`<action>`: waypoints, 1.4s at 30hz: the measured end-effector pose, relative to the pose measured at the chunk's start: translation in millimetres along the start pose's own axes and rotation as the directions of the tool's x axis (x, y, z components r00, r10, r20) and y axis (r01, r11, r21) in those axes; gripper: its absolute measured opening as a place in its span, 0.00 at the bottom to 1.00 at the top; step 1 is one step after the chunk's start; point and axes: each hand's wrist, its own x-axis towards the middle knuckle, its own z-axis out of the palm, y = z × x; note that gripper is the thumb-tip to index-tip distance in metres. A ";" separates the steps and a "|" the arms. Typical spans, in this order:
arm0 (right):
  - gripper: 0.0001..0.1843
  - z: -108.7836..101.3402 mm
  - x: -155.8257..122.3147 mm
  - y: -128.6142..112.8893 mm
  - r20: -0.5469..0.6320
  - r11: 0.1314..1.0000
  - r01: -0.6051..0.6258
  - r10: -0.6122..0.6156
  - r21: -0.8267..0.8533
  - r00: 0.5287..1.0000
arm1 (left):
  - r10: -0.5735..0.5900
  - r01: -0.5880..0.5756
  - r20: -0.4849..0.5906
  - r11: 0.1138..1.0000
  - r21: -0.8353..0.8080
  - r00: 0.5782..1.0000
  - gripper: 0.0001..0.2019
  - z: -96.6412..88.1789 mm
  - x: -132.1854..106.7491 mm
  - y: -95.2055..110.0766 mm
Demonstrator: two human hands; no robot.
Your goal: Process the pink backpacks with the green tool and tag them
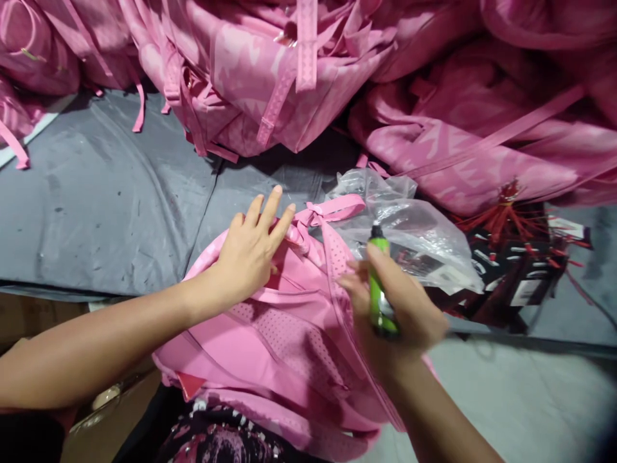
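Observation:
A pink backpack [284, 347] lies across my lap and against the table edge, its dotted straps and back side facing up. My left hand [250, 247] rests on its upper part near the top loop, fingers spread and holding nothing. My right hand [402, 305], slightly blurred, is closed around a green pen-like tube [377, 276] with a black neck and a small pale tip pointing up. It is over the right strap [337, 254] of the backpack; whether it touches the strap I cannot tell.
More pink camouflage backpacks [299, 96] are piled along the back of the grey-covered table [110, 193]. To the right lie a clear plastic bag [414, 225] and a bunch of black tags [525, 276] with red strings [501, 215]. Pale floor [520, 392] shows below the table edge.

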 end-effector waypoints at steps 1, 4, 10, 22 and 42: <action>0.22 6.4 3.4 0.3 0.036 0.994 -0.003 0.007 -0.112 0.999 | -0.001 0.001 0.002 1.000 0.001 1.000 0.47 0.5 0.4 -0.4; 0.33 32.5 14.2 -5.9 0.331 0.958 -0.027 0.126 -0.287 0.935 | -0.017 0.017 0.029 1.000 0.006 0.999 0.50 3.2 2.8 -0.8; 0.51 55.5 19.9 -17.5 0.458 0.914 -0.104 0.292 -0.391 0.840 | -0.047 0.041 0.088 0.997 0.064 0.995 0.52 4.0 5.3 -3.6; 0.41 51.9 0.1 -10.4 0.357 0.898 -0.218 0.362 -0.382 0.861 | -0.098 0.090 0.144 0.994 0.066 0.985 0.47 -5.8 -7.7 -6.6; 0.36 45.8 -2.1 -15.1 0.382 0.918 -0.114 0.267 -0.379 0.885 | -0.304 0.310 0.086 0.948 -0.073 0.949 0.49 5.9 -22.9 -7.2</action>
